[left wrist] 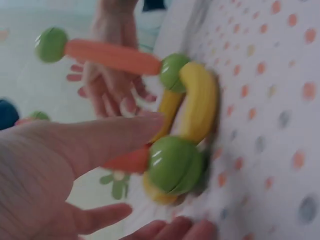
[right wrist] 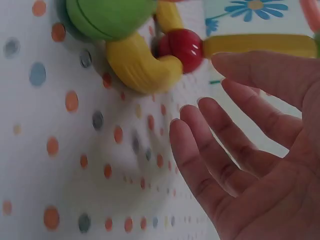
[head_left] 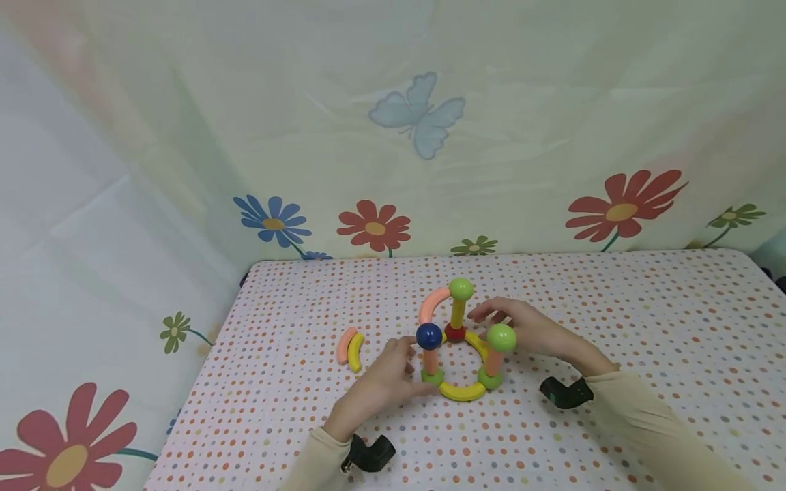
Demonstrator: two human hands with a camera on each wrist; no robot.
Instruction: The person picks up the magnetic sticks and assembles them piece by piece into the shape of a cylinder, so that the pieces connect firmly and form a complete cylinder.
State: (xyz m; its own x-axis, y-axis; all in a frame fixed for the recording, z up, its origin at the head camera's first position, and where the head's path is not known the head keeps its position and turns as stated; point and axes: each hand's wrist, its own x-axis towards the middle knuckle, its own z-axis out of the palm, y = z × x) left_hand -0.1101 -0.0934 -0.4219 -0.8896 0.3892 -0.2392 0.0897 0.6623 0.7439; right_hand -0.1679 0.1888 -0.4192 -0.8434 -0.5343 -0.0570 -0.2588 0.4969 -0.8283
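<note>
A built ring of yellow curved sticks (head_left: 462, 393) lies on the table, joined by two green balls and a red ball (head_left: 455, 333). Three upright sticks rise from these balls; a dark blue ball (head_left: 429, 336) and two light green balls (head_left: 461, 289) top them. At the upper left, a pink curved stick (head_left: 433, 304) spans from the blue ball to the rear green one. My left hand (head_left: 387, 375) is spread around the front left upright, its thumb near the lower green ball (left wrist: 175, 165). My right hand (head_left: 528, 327), fingers relaxed and apart, hovers at the ring's right side, holding nothing.
Left of the ring lie two loose curved sticks, one pink (head_left: 346, 345) and one yellow (head_left: 355, 352). A dotted cloth (head_left: 276, 409) covers the table. Behind it hangs a curtain (head_left: 522, 136) printed with flowers and a butterfly.
</note>
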